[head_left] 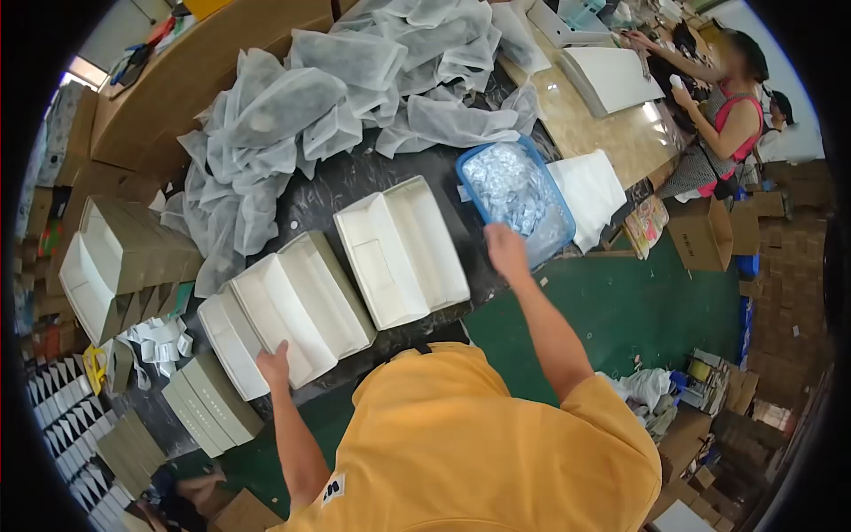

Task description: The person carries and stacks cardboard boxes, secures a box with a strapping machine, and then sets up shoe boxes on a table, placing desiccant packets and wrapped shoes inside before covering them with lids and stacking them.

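Observation:
My left hand point(274, 365) is at the near edge of an open white-lined box point(288, 310), its thumb upright by the rim and its other fingers mostly hidden. My right hand point(506, 252) is at the near left side of a blue plastic basket point(567, 232), fingers curled in; anything between them is too small to make out. Small clear-and-silver packets point(510, 182) fill the basket. Between my hands stands another open box point(403, 253), white inside with a lengthwise fold. A narrower white tray-like piece point(232, 341) lies left of the first box.
Translucent white bags point(284, 111) are heaped along the back. Stacked boxes point(133, 257) stand at left, closed grey-green boxes point(211, 403) at near left. White cloth-like sheets point(589, 195) lie right of the basket. Another person point(731, 115) works at the table's far right, beside an open carton point(705, 235).

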A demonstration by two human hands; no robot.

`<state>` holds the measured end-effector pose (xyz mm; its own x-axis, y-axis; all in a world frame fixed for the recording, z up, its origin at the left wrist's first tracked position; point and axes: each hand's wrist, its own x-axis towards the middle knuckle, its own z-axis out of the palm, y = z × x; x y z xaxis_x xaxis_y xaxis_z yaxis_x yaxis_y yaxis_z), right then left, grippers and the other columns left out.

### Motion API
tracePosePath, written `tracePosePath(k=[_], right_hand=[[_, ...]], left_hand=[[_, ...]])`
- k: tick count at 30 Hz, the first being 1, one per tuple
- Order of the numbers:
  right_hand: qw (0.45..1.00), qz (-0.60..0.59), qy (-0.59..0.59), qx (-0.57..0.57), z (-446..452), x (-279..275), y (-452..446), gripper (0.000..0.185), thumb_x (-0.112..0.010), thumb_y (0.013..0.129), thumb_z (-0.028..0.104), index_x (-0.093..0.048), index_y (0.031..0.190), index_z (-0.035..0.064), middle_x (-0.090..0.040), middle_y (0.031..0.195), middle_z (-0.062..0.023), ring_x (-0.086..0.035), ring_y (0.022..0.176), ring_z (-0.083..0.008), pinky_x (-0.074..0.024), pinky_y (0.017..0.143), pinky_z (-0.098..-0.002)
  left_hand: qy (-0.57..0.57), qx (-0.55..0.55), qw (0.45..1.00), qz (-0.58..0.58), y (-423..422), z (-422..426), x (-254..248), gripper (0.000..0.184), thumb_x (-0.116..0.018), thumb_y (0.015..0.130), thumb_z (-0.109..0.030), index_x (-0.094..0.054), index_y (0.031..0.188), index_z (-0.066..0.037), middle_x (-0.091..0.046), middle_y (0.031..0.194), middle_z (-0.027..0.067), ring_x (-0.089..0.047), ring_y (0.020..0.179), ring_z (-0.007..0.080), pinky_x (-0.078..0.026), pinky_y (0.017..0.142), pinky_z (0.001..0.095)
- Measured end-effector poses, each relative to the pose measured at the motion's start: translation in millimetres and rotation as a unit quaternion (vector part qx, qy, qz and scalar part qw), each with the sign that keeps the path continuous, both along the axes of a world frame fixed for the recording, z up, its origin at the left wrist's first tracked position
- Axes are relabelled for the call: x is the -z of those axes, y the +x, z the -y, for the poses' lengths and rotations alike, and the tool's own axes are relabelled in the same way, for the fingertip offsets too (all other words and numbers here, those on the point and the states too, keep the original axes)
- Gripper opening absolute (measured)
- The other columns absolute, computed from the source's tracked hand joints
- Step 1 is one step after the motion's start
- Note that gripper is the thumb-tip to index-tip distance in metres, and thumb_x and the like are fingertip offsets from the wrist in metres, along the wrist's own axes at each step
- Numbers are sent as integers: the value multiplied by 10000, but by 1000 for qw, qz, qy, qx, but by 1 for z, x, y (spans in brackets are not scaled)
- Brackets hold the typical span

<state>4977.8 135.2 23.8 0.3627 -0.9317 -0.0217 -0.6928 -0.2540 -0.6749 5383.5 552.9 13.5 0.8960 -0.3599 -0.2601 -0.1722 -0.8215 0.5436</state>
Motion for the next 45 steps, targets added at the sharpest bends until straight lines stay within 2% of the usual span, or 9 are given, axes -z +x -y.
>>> tracePosePath(k=[9, 14, 17, 23, 29, 31, 35, 41, 45], right_hand=[[981, -184, -16, -64, 79, 24, -55, 285, -620, 796, 100, -632, 1081, 81, -658, 987, -222, -637, 943, -422, -509, 839, -493], [980, -177, -72, -52, 95, 57, -87, 243, -641, 835, 110, -652, 1072, 59, -683, 959, -213, -682, 846, -345, -535, 740, -437], [978, 167, 87, 86, 56, -4, -40, 200, -632, 920, 170, -621, 1078, 46, -615, 732, -52, -579, 636, -111, -437, 519, -277], [875, 395, 233, -154, -124, -129, 152, 137, -551, 977, 77, -569, 1104, 31, -626, 920, -40, -588, 837, -101, -488, 749, -251], [968, 240, -63, -41, -99, -102, 112, 200, -558, 964, 97, -591, 1147, 24, -682, 863, -132, -659, 769, -156, -516, 674, -284], [960, -124, -196, -154, -76, -65, 75, 297, -597, 920, 128, -612, 1196, 21, -699, 860, -190, -699, 782, -254, -541, 701, -355], [993, 26, 73, 89, -13, -37, 16, 351, -643, 857, 194, -667, 1191, 91, -706, 1027, -202, -671, 954, -404, -527, 863, -466], [952, -292, -25, -92, 59, 66, -49, 310, -665, 830, 182, -691, 1136, 135, -722, 971, -166, -681, 934, -388, -537, 836, -450], [985, -169, -18, 23, 77, 35, -49, 323, -690, 788, 130, -671, 1101, 54, -715, 829, -156, -699, 790, -319, -535, 719, -404]], left_hand=[[-19, -3, 998, -56, -44, 65, -14, 499, -759, 800, -266, -621, 1141, 72, -664, 1086, 277, -630, 1037, 386, -473, 913, 438], [-41, 91, 940, 325, -78, 112, -59, 555, -711, 853, -214, -509, 1325, -3, -555, 1264, 241, -528, 1174, 408, -424, 996, 477], [-237, 35, 961, -141, -109, 150, -98, 460, -650, 918, -167, -524, 1341, -38, -594, 1279, 145, -559, 1199, 234, -477, 961, 360], [-454, -143, 583, -659, -161, 200, -117, 446, -528, 994, -334, -481, 1344, -62, -555, 1256, 127, -570, 1118, 273, -487, 959, 418], [-455, -104, 717, -518, -120, 145, -100, 415, -600, 945, -226, -510, 1296, -24, -614, 1078, 125, -612, 905, 217, -513, 800, 362], [-409, -77, 745, -521, -94, 123, -97, 440, -573, 936, -128, -477, 1335, 29, -633, 1122, 158, -639, 917, 241, -530, 826, 350], [-378, -79, 780, -493, -73, 95, -96, 417, -499, 938, 17, -440, 1345, 89, -609, 1217, 214, -635, 1067, 291, -542, 938, 347], [-368, -56, 821, -434, -65, 112, -83, 382, -477, 978, -22, -455, 1355, 40, -602, 1252, 229, -648, 1087, 302, -548, 945, 369], [-407, -174, 876, -194, -24, 60, -80, 384, -569, 956, -85, -518, 1336, -57, -661, 1170, 148, -664, 859, 150, -516, 717, 268]])
